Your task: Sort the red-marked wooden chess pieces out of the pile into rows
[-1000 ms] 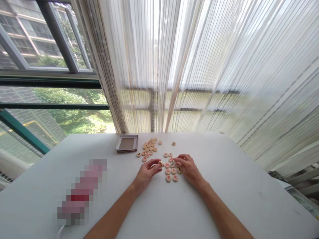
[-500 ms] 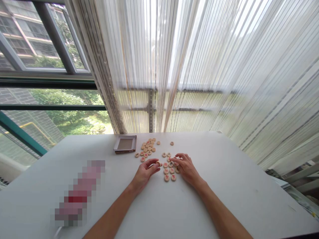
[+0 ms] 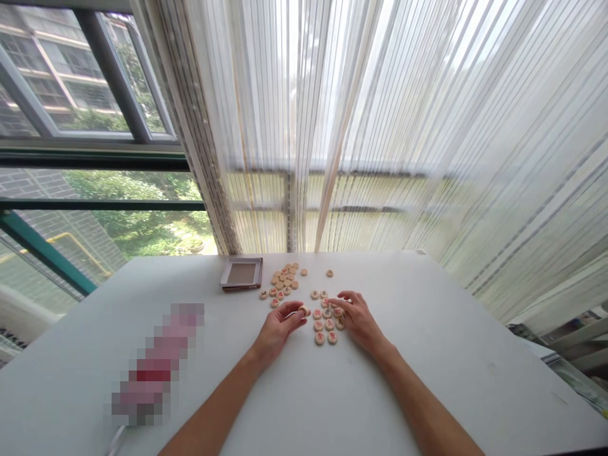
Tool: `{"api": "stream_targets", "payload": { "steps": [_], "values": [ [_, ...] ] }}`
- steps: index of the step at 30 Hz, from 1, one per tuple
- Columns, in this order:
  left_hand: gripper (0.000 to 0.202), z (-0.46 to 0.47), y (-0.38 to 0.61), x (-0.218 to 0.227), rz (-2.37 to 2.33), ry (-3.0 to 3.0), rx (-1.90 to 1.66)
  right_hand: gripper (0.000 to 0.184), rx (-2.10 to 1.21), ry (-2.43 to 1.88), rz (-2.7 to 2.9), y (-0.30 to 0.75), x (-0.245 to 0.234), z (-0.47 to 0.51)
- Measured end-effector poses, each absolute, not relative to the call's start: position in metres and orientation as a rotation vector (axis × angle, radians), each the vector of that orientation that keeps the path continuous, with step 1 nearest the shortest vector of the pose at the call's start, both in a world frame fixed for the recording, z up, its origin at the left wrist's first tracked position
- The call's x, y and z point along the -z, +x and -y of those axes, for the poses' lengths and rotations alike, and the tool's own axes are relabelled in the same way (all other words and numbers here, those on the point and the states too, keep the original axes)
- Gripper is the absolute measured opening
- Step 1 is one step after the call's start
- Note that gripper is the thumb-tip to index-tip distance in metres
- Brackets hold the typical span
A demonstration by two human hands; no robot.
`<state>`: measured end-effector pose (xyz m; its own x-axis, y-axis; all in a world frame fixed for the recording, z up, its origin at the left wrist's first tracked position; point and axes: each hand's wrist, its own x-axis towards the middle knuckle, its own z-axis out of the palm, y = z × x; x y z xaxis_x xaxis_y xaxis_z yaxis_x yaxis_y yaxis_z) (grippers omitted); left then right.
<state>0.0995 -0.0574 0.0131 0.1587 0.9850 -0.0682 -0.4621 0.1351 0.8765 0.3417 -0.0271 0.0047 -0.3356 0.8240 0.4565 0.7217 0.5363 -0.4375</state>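
Round wooden chess pieces with red and black characters lie on a white table (image 3: 427, 367). My left hand (image 3: 278, 329) pinches one piece (image 3: 303, 310) between thumb and fingers, just left of a small group of face-up pieces (image 3: 325, 326). My right hand (image 3: 358, 316) rests on the right side of that group, fingers curled, fingertips touching a piece. A looser pile of pieces (image 3: 284, 282) lies farther back, and a single piece (image 3: 329, 273) sits apart behind the group.
A flat brown box (image 3: 241, 273) lies near the table's far edge, left of the pile. A blurred red and pink object (image 3: 156, 364) lies on the left of the table. Sheer striped curtains and a window stand behind.
Both hands stay at the group of pieces with only slight finger shifts. The view has shifted a little.
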Motion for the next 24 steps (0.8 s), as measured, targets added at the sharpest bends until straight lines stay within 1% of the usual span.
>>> {"api": "stream_targets", "payload": {
  "steps": [3,7,13,18,24],
  "values": [
    [0.030,0.057,0.099,-0.012,-0.799,0.844,-1.236,0.050,-0.231,-1.225,2.048,0.342,-0.006,0.029],
    [0.031,0.056,0.099,-0.010,-0.833,0.875,-1.272,0.046,-0.245,-1.207,1.939,0.341,-0.015,0.032],
    [0.042,0.056,0.100,-0.015,-0.814,0.856,-1.258,0.050,-0.306,-1.185,2.140,0.337,-0.029,0.015],
    [0.042,0.056,0.100,-0.018,-0.824,0.811,-1.253,0.048,-0.366,-1.223,2.245,0.331,-0.022,-0.006],
    [0.038,0.056,0.097,-0.018,-0.782,0.832,-1.228,0.046,-0.315,-1.246,2.277,0.327,-0.012,-0.009]
  ]
}}
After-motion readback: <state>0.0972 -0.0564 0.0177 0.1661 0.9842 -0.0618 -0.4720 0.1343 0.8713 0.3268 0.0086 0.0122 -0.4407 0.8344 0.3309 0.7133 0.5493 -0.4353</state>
